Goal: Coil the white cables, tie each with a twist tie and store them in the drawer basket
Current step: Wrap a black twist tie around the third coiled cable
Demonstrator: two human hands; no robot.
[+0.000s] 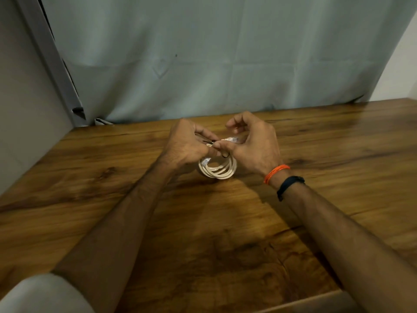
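Note:
A coiled white cable [217, 169] hangs in several loops just above the wooden table [112, 168], held between both hands. My left hand [186, 144] grips the top of the coil and pinches one end of a thin black twist tie [222, 154]. My right hand [250, 143] pinches the tie's other end at the coil's top, with the index finger raised. A clear-tipped connector [232, 139] sticks out between the hands. The drawer basket is out of view.
A pale grey-blue cloth [214, 53] hangs behind the table's far edge. A grey wall and frame [52, 57] stand at the left. The table's near edge [304, 301] runs along the bottom right.

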